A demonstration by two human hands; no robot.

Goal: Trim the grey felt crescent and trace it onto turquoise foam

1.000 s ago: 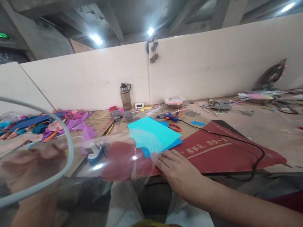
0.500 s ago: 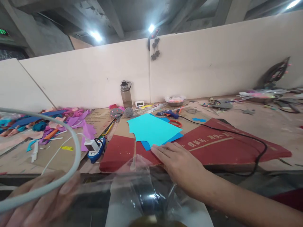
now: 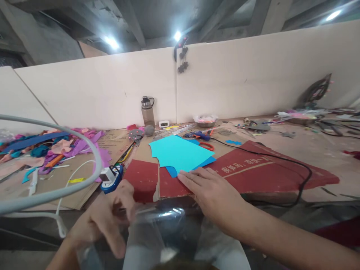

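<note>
A light turquoise sheet (image 3: pixel 180 153) with notched edges lies over a darker blue sheet (image 3: pixel 207 162) on the red cardboard (image 3: pixel 253 172). My right hand (image 3: pixel 208 187) rests flat at the sheets' lower edge, fingers stretched out, with fingertips touching them. In front of the table edge, my left hand (image 3: pixel 108 215) hangs in the air with its fingers apart, near the blue power strip (image 3: pixel 112 182). Clear plastic film (image 3: pixel 165 217) is between the hands, over my lap; whether my left hand touches it I cannot tell.
Behind the sheets lie orange-handled scissors (image 3: pixel 206 146) and a blue glue gun (image 3: pixel 199 135), its black cable crossing the cardboard. A bottle (image 3: pixel 147 114) stands by the wall. Felt scraps (image 3: pixel 75 144) cover the left. A thick white cable (image 3: pixel 97 161) loops across the left foreground.
My left hand has moved right and up from the lower left corner, and its fingers have spread. The plastic film has shifted. My right hand stays on the sheets.
</note>
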